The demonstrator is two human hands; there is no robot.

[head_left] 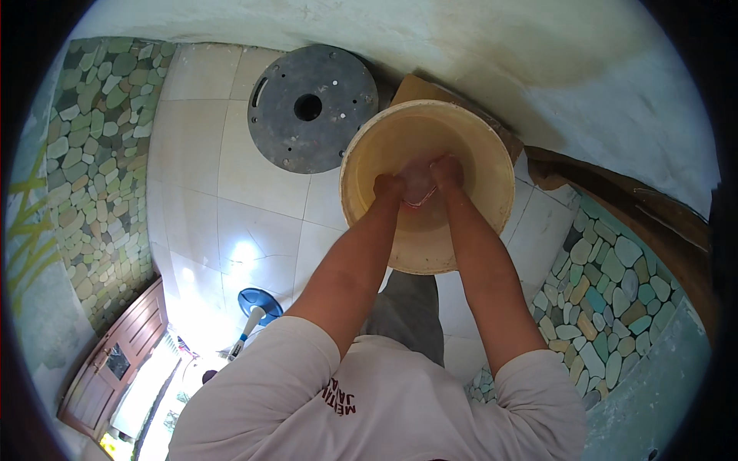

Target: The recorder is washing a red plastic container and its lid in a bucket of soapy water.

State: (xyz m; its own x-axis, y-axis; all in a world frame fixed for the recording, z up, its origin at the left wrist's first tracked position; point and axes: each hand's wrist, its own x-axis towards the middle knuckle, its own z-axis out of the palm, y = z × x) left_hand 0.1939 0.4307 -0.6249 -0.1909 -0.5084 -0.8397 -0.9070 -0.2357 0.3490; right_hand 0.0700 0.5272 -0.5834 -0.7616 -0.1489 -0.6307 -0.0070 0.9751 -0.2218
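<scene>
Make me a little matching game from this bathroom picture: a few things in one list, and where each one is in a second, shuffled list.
Things:
1. yellow bucket
2. grey round disc
3. blue round thing
4. pebble tiling

Places:
A. on the white floor tiles below the left arm
B. along the sides of the white floor
C. around both hands
D. flat on the floor, left of the bucket

Pairs: 1-C, 2-D, 3-A, 4-B

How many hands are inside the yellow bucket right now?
2. The left hand and right hand are both down in the bucket, side by side around a pinkish, cloth-like thing in water. The fingers are partly submerged and hard to make out.
</scene>
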